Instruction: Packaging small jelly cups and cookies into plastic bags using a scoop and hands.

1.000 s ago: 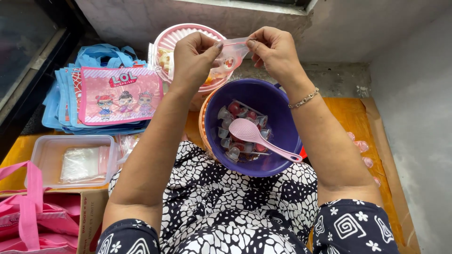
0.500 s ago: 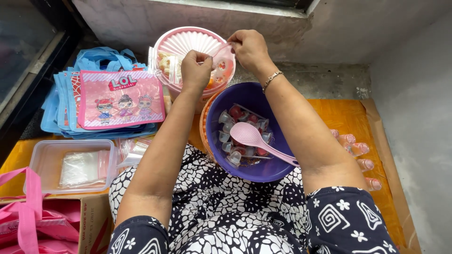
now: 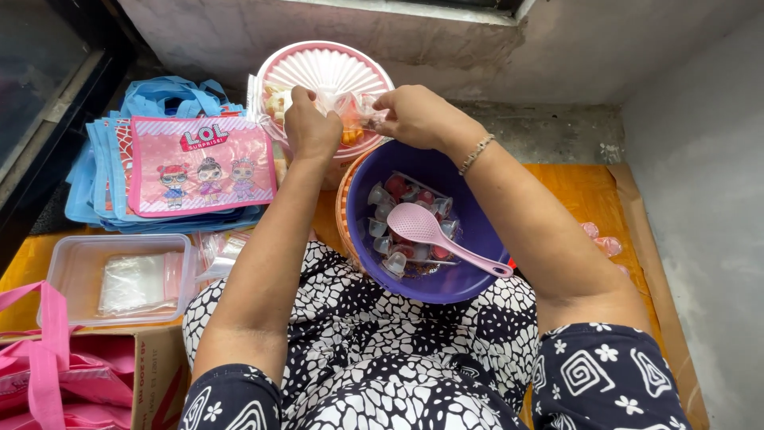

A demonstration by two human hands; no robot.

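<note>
Hands, left hand point(image 3: 310, 127) and right hand point(image 3: 414, 115), pinch clear pouch point(image 3: 354, 110) over pink basket point(image 3: 318, 68).

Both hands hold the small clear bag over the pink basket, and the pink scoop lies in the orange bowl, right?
Not quite. In the head view the pink scoop lies in the purple bowl. The left hand and right hand do hold the small clear bag over the pink basket.

I see both hands pinching a small clear packet point(image 3: 352, 109) over the pink basket. To the left lies a stack of blue and pink gift bags point(image 3: 191, 167) with cartoon dolls on the top one. Below, a clear tub holds flat zip bags point(image 3: 139, 280). A brown carton point(image 3: 155, 374) sits at lower left, filled with pink bags point(image 3: 48, 374).
</note>
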